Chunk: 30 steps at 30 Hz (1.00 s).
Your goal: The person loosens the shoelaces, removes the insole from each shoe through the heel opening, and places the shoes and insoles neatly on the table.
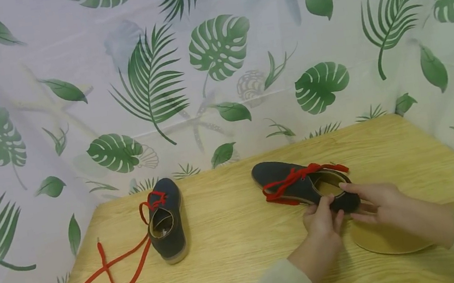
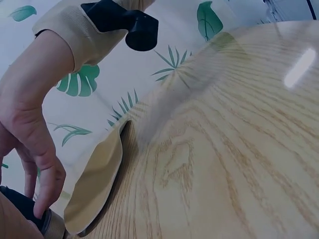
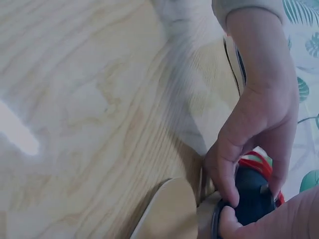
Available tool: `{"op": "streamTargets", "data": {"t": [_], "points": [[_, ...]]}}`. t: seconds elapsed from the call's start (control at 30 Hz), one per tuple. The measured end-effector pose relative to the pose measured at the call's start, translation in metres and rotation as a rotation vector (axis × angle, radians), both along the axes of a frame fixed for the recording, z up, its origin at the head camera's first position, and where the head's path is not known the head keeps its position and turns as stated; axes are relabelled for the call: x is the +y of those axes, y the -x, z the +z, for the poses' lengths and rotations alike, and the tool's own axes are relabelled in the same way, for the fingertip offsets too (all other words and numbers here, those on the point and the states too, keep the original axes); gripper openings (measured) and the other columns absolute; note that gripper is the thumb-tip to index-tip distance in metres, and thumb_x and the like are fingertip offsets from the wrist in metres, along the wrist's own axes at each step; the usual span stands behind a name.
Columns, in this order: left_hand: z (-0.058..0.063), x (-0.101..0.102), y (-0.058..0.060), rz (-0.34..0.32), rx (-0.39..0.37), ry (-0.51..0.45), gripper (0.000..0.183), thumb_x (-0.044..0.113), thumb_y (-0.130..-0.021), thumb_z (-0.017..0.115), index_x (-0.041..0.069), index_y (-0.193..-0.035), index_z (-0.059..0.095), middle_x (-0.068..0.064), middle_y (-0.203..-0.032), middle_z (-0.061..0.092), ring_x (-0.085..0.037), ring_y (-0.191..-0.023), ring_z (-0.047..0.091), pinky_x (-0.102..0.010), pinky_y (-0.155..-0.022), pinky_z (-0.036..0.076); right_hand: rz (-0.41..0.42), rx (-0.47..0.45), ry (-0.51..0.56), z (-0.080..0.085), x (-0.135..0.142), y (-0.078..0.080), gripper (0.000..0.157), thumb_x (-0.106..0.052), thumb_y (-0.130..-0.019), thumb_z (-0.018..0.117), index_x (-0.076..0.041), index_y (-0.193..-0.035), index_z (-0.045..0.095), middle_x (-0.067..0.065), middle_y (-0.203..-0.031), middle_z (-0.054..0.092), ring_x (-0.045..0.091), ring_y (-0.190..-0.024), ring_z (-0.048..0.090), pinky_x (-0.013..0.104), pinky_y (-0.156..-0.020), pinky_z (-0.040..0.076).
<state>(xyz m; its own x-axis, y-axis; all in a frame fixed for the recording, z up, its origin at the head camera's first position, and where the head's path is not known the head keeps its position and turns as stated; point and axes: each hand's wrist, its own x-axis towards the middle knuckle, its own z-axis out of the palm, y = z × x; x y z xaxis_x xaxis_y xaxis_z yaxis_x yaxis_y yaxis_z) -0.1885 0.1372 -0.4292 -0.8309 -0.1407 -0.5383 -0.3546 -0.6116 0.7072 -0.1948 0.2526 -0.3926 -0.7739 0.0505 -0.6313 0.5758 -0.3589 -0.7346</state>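
A dark blue shoe (image 1: 288,179) with red laces lies on the wooden table (image 1: 239,235), toe pointing left. Both hands meet at its heel. My left hand (image 1: 324,210) grips the heel from the near side, thumb and fingers curled round it. My right hand (image 1: 368,197) pinches the heel collar from the right, one fingertip on the rim. A tan insole (image 1: 388,240) lies flat on the table under the right hand. In the right wrist view the left hand (image 3: 259,114) wraps the shoe's heel (image 3: 251,199) beside the insole (image 3: 169,214). The left wrist view shows the right hand (image 2: 35,139), the heel (image 2: 17,204) and the insole (image 2: 94,184).
A second dark blue shoe (image 1: 168,225) stands upright at the left, its long red lace (image 1: 106,267) trailing loose toward the table's front left corner. A leaf-print curtain (image 1: 217,66) hangs close behind and beside the table.
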Motion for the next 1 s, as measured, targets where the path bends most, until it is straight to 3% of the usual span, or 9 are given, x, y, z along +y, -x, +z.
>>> {"op": "streamTargets", "data": {"t": [0.1,0.17,0.37,0.5,0.63,0.73,0.83,0.93,1.0], "points": [[-0.001,-0.003,-0.003,-0.002,0.039,0.058,0.047,0.003,-0.075,0.075,-0.004,-0.109,0.043,-0.016,-0.101,0.058,-0.021,-0.091,0.060,-0.035,-0.082,0.053,-0.032,0.021,0.059,-0.001,-0.002,-0.002,0.019,-0.013,-0.077,0.079,-0.013,-0.083,0.061,0.002,-0.114,0.041,0.017,-0.086,0.058,0.035,-0.081,0.056],[-0.004,-0.008,-0.006,-0.004,0.066,0.192,0.060,0.004,-0.072,0.080,-0.004,-0.117,0.043,-0.017,-0.110,0.054,-0.027,-0.101,0.056,-0.039,-0.088,0.050,-0.031,0.029,0.074,-0.002,-0.001,-0.002,0.015,-0.009,-0.078,0.077,-0.015,-0.073,0.064,0.001,-0.113,0.041,0.017,-0.083,0.059,0.033,-0.082,0.055],[-0.015,-0.028,-0.003,0.042,0.175,0.745,0.094,0.011,-0.053,0.092,-0.004,-0.130,0.041,-0.020,-0.126,0.042,-0.040,-0.120,0.042,-0.050,-0.101,0.039,-0.011,0.030,0.048,-0.001,0.003,0.000,0.014,-0.010,-0.081,0.074,-0.016,-0.074,0.065,0.003,-0.117,0.039,0.016,-0.077,0.060,0.033,-0.082,0.055],[-0.023,-0.047,0.007,-0.025,0.280,0.863,0.110,0.013,-0.057,0.091,-0.012,-0.141,0.024,-0.028,-0.145,0.024,-0.047,-0.133,0.026,-0.055,-0.109,0.027,0.006,0.039,0.034,0.000,0.002,0.001,0.014,-0.011,-0.083,0.072,-0.017,-0.072,0.065,0.007,-0.124,0.035,0.015,-0.074,0.060,0.033,-0.082,0.055],[-0.026,-0.069,0.029,-0.230,0.414,1.083,0.122,0.028,-0.062,0.090,-0.009,-0.147,0.011,-0.028,-0.154,0.008,-0.045,-0.141,0.012,-0.058,-0.111,0.020,0.017,0.048,0.027,-0.001,0.004,-0.001,0.017,-0.011,-0.084,0.070,-0.018,-0.070,0.066,0.014,-0.140,0.025,0.015,-0.077,0.059,0.033,-0.082,0.055],[-0.021,-0.092,0.055,-0.494,0.558,1.435,0.131,0.046,-0.062,0.087,-0.002,-0.150,0.003,-0.022,-0.157,0.001,-0.037,-0.145,0.003,-0.058,-0.113,0.014,0.031,0.060,0.030,-0.002,0.004,-0.002,0.017,-0.010,-0.085,0.069,-0.018,-0.070,0.068,0.012,-0.136,0.030,0.014,-0.076,0.059,0.032,-0.081,0.055],[-0.015,-0.113,0.081,-0.731,0.725,1.752,0.134,0.060,-0.064,0.078,0.003,-0.151,-0.006,-0.014,-0.158,-0.006,-0.027,-0.146,-0.004,-0.054,-0.116,0.007,0.041,0.065,0.035,-0.003,0.005,-0.002,0.014,-0.010,-0.082,0.072,-0.017,-0.072,0.068,0.003,-0.113,0.046,0.012,-0.074,0.061,0.032,-0.080,0.056],[-0.010,-0.127,0.099,-0.870,0.800,1.908,0.131,0.069,-0.067,0.070,0.006,-0.151,-0.010,-0.009,-0.159,-0.009,-0.024,-0.146,-0.004,-0.052,-0.116,0.003,0.042,0.057,0.030,-0.004,0.005,0.000,0.013,-0.009,-0.080,0.074,-0.017,-0.073,0.067,0.000,-0.107,0.048,0.012,-0.072,0.062,0.031,-0.080,0.056],[-0.009,-0.132,0.106,-0.929,0.819,1.932,0.128,0.071,-0.069,0.066,0.008,-0.151,-0.010,-0.008,-0.158,-0.009,-0.022,-0.146,-0.003,-0.051,-0.117,0.001,0.045,0.054,0.018,-0.004,0.006,0.002,0.013,-0.009,-0.080,0.074,-0.016,-0.073,0.067,0.004,-0.114,0.046,0.012,-0.072,0.062,0.032,-0.080,0.056]]}}
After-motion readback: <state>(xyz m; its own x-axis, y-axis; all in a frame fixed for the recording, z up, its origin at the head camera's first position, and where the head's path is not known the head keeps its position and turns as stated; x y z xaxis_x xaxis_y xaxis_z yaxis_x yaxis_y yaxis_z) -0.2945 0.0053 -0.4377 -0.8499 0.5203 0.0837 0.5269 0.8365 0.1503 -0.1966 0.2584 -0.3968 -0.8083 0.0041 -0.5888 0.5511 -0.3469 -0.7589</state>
